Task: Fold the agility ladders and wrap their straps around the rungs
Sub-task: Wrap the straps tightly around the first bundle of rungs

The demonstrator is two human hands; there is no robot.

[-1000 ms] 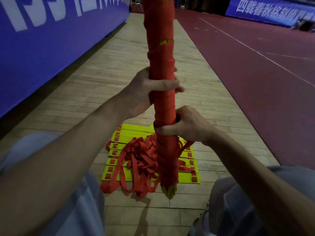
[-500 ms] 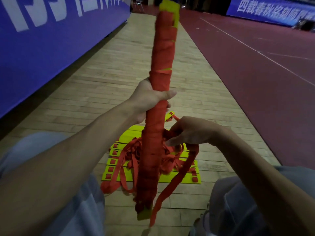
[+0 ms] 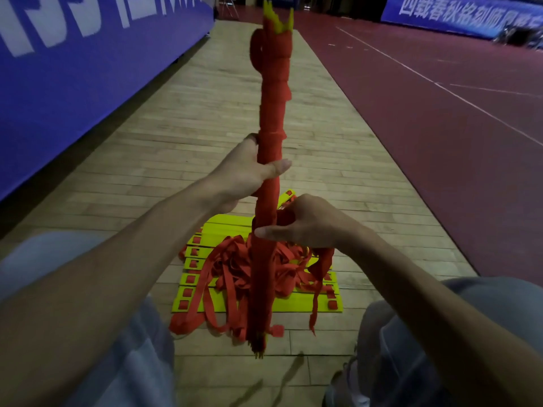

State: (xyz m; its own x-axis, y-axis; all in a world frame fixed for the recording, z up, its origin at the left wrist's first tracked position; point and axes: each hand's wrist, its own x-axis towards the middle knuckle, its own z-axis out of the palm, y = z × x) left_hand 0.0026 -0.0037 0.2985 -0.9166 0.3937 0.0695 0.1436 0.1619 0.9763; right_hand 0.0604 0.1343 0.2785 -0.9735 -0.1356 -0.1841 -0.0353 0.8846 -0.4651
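I hold one folded ladder bundle (image 3: pixel 272 107) upright. My left hand (image 3: pixel 246 174) grips its middle, fingers curled round it. My right hand (image 3: pixel 305 227) is just below, pinching the loose strap (image 3: pixel 320 274) against the bundle. Red strap covers nearly all of the bundle, and yellow rung tips poke out at the top. I think this one is almost done: only the strap end needs tucking. Behind the bundle, on the wooden floor (image 3: pixel 205 127), a second ladder (image 3: pixel 293 305) lies folded, its straps (image 3: pixel 232 265) in a messy heap. That one is not wrapped yet.
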